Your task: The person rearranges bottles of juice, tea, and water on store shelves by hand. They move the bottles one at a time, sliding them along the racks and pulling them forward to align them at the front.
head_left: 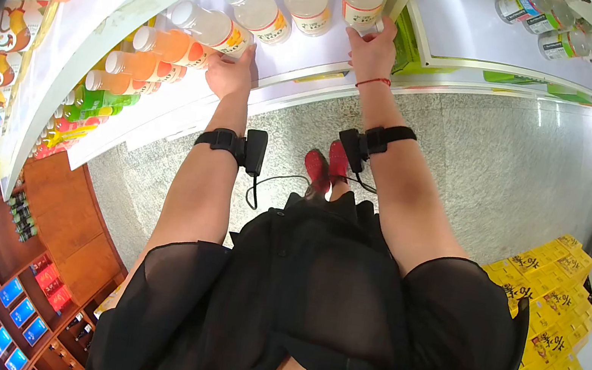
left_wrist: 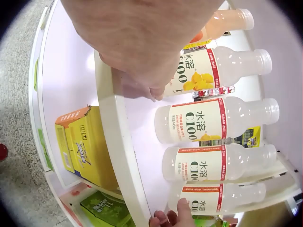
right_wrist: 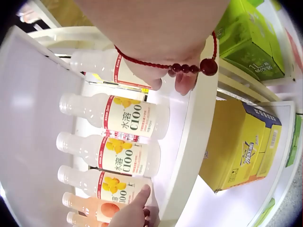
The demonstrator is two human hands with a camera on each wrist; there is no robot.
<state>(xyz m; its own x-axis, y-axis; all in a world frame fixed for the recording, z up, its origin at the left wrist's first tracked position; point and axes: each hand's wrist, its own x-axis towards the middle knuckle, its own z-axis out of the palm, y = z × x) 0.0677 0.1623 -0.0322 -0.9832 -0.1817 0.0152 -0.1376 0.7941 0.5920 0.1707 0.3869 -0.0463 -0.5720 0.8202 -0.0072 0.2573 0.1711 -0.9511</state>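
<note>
Lemon-drink bottles with cloudy white contents stand in a row on a white shelf [head_left: 275, 67]. My left hand [head_left: 229, 77] holds the lower end of the leftmost pale bottle [head_left: 212, 27]; in the right wrist view, the thumb of that left hand [right_wrist: 135, 210] lies along its label. My right hand [head_left: 374, 50] grips the base of the rightmost bottle [head_left: 363, 0], beside the shelf divider. In the left wrist view, the right hand's thumb [left_wrist: 183, 208] lies against that bottle, its fingers curled below. Two more lemon bottles [right_wrist: 135, 116] stand upright between my hands.
Orange-coloured bottles [head_left: 153, 68] continue the row to the left. Farther right, a compartment holds bottles [head_left: 562, 45] with dark caps. Yellow cartons [right_wrist: 236, 146] and green cartons [right_wrist: 251, 40] sit on a lower shelf. Stacked yellow boxes [head_left: 543, 321] stand on the floor at right.
</note>
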